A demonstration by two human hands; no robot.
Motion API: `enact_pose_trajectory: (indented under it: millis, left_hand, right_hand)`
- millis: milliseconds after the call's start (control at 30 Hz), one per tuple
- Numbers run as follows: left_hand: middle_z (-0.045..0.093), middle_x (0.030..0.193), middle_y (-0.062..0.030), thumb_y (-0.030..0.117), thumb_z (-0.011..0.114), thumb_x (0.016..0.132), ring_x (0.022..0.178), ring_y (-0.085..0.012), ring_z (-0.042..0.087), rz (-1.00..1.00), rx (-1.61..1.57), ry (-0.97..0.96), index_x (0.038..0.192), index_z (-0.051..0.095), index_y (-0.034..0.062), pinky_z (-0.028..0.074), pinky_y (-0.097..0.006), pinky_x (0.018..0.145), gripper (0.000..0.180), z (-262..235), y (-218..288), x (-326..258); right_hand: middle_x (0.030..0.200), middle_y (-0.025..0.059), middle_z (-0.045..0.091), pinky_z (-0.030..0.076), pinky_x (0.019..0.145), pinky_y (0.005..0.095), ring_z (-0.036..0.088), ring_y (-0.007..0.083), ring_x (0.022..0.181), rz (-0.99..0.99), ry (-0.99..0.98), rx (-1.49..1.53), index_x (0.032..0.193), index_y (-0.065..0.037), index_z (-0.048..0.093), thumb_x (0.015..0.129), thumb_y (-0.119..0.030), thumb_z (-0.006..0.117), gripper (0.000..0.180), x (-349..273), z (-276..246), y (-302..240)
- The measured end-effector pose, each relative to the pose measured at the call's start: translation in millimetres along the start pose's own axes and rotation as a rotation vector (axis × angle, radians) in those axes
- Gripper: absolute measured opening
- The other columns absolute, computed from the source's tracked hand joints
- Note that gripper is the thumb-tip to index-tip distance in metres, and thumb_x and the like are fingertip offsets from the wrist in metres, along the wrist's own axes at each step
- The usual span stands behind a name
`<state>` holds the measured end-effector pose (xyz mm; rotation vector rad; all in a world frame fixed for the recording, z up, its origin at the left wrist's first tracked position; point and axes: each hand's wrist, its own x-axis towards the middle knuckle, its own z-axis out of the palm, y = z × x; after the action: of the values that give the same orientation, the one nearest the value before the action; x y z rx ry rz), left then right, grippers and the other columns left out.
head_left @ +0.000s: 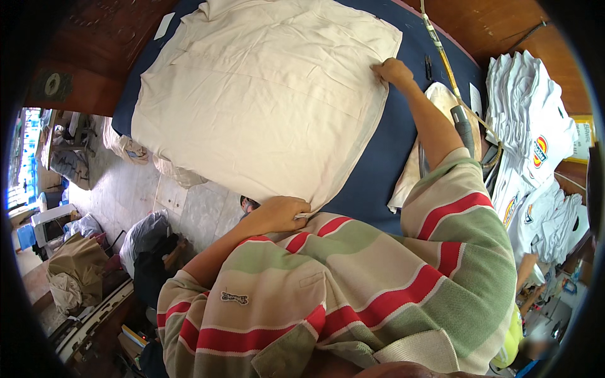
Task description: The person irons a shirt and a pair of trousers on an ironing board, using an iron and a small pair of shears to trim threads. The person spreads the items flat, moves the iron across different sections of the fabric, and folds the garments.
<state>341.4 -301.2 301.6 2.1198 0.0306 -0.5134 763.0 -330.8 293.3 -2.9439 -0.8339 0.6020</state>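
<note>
A wide cream cloth (pixel 265 101) lies spread over a dark blue padded table (pixel 372 170), with shallow wrinkles across its upper part. My left hand (pixel 280 214) is at its near edge, close to my body, with the fingers closed on the near corner. Farther off, my right hand (pixel 394 72) reaches to the right edge of the cloth and pinches it between the fingers. Between my two hands the right edge runs in a gentle curve over the blue surface.
Right of the cloth, a grey handle (pixel 463 126), like an iron's, stands near a smaller cream cloth (pixel 409 170) and a yellowish hose (pixel 447 63). White shirts (pixel 529 120) hang stacked beyond. Bags (pixel 145 239) fill the floor at left. Another person (pixel 510 334) is at lower right.
</note>
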Motion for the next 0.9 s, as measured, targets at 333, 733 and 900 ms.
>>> enact_pose_trajectory:
  millis: [333,733,900]
  left_hand:
    - [0.060,0.081,-0.0152,0.020,0.053,0.077,0.078,-0.0340,0.058,0.233,0.092,-0.092,0.083,0.058,0.0031,0.044,-0.044,0.067,0.019,25.4,-5.7,4.3]
    - [0.062,0.102,-0.0098,0.015,0.046,0.081,0.094,-0.0284,0.058,0.236,-0.014,0.118,0.108,0.060,0.0122,0.044,-0.042,0.083,0.030,-10.4,-37.7,7.3]
    - [0.059,0.105,-0.0140,0.026,0.063,0.076,0.096,-0.0302,0.056,-0.639,0.430,1.454,0.118,0.050,0.0088,0.042,-0.046,0.081,0.047,-187.0,-214.1,-71.2]
  right_hand:
    - [0.101,0.0194,0.062,0.045,0.079,0.0482,0.058,0.0365,0.097,-0.106,0.244,-0.151,0.102,-0.007,0.057,0.087,-0.041,0.045,0.039,-3.5,21.5,46.0]
    - [0.132,0.0135,0.042,0.042,0.088,0.0497,0.044,0.0325,0.119,-0.108,0.519,-0.057,0.121,-0.014,0.045,0.087,-0.033,0.050,0.039,-53.3,70.3,-3.7]
    - [0.138,0.0105,0.036,0.029,0.099,0.0521,0.032,0.0302,0.128,-0.308,0.529,0.083,0.130,-0.019,0.040,0.089,-0.032,0.046,0.043,-85.1,105.3,-61.9]
